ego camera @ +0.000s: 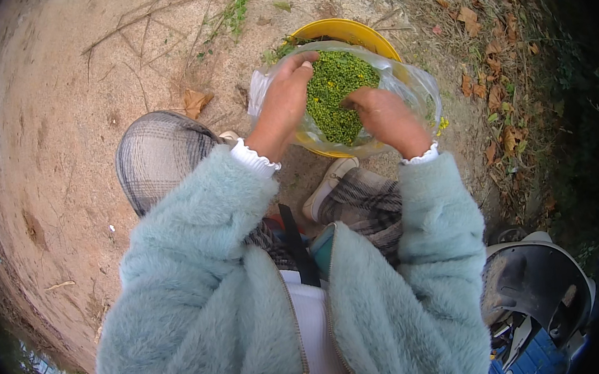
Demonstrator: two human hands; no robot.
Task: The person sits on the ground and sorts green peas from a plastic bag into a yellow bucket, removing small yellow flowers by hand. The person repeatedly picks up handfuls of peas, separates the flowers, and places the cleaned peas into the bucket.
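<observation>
A clear plastic bag (419,86) lies open over a yellow bucket (365,32). Many small round green buds or berries (337,75), with a few yellow specks among them, fill the bag. My left hand (288,90) is at the bag's left side, its thumb and forefinger near the green pieces; whether it grips the plastic is unclear. My right hand (387,116) is over the right part of the heap, fingertips down at the green pieces and slightly blurred. Its fingers are curled, and what they may hold is hidden. Green stems (281,51) show at the bucket's upper left rim.
Bare ground (58,156) lies to the left, with thin dry twigs (148,17) farther ahead. Dry leaves (508,137) and grass border the right side. Part of a vehicle (535,278) with a blue part stands at lower right. My knees and shoes are close below the bucket.
</observation>
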